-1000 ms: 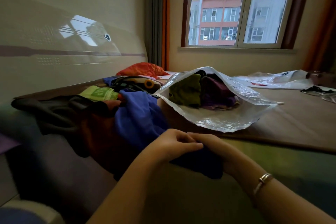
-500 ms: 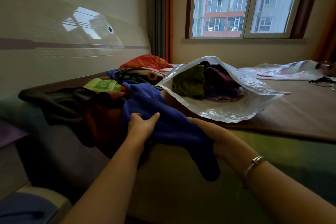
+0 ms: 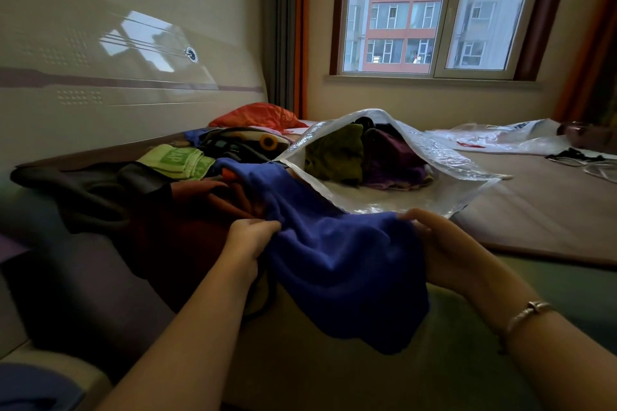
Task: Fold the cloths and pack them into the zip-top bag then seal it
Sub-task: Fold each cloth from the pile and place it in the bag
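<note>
L hand (image 3: 250, 243) + R hand (image 3: 444, 250) both fingers curled, gripping blue cloth (image 3: 340, 264) edges, zip-top bag (image 3: 394, 200) open just behind w/ cloths inside

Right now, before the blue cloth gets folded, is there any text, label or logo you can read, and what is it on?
None is legible.
Green towel: pale printed characters, too blurred to read.
White plastic bag at the far right: dark lettering and red marks, too small to read.
Headboard: a small round emblem, with no readable text.
</note>
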Tool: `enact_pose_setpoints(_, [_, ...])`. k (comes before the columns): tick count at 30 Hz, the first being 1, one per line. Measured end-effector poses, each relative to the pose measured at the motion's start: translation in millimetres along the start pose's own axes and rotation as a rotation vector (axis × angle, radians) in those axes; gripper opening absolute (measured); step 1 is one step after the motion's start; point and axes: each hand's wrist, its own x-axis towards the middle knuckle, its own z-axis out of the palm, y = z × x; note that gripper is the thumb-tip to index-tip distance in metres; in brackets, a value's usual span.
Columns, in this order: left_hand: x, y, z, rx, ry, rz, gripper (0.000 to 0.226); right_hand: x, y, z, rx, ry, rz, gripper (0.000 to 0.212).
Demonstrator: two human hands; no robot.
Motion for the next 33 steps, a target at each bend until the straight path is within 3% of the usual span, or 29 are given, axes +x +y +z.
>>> enact_pose_setpoints(2, [3.4,1.3,0.1,0.010,-0.085,-0.023,0.017,6.5,2.0,-3.1,0.009,-0.002,0.071,0.045])
enact_pose_setpoints(5, [17.3,-8.0,-6.1,0.228,-0.024,-0.048,0.071,20.9,10.8,4.5,-0.049,0.035,0.139,0.033])
enact_pose_setpoints(6, [23.7,-12.8,-10.6,0.354,0.036,-0.045,0.075,25.8,14.8,8.5,-0.057,0.038,0.130,0.028])
enact_pose_setpoints(9, [25.6,-16.7,-22.8,0.487,0.120,0.023,0.055,33.8,24.5,26.5,-0.122,0.004,0.137,0.027])
enact_pose_setpoints(14, [54.5,-29.9,-33.5,0.382,0.063,0.094,0.044,55.1,29.1,51.6,-0.305,0.049,0.116,0.035])
enact_pose_setpoints(17, [24.7,-10.2,-25.6,0.220,0.049,0.141,0.020,56.9,26.5,62.8,-0.331,0.062,0.036,0.008])
enact_pose_setpoints(18, [21.8,-6.7,-24.2,0.147,0.028,0.133,0.013,61.4,26.9,61.8,-0.308,0.054,-0.014,0.016])
enact_pose_setpoints(20, [15.2,0.2,-25.4,0.032,-0.010,0.094,0.019,62.0,27.5,64.9,-0.279,0.046,-0.073,0.027])
enact_pose_setpoints(25, [4.8,2.6,-36.0,0.054,-0.230,0.114,0.027,70.7,41.2,76.3,-0.152,0.018,0.012,0.014])
enact_pose_setpoints(26, [5.3,1.1,-38.4,0.081,-0.280,0.119,0.032,72.7,41.3,81.1,-0.119,-0.005,0.015,0.023])
enact_pose_setpoints(29, [9.2,-2.3,-45.2,0.120,-0.447,0.112,0.055,90.9,43.8,92.6,-0.063,-0.050,0.002,0.085])
enact_pose_setpoints(30, [11.8,-3.5,-46.9,0.116,-0.502,0.112,0.057,94.8,45.8,97.1,-0.052,-0.076,0.004,0.093])
enact_pose_setpoints(31, [12.3,-3.3,-47.6,0.104,-0.527,0.096,0.055,98.4,48.0,100.6,-0.047,-0.075,0.022,0.092])
enact_pose_setpoints(33, [11.5,-0.8,-45.4,0.050,-0.506,0.072,0.032,88.2,44.1,111.8,-0.039,-0.049,0.072,0.064])
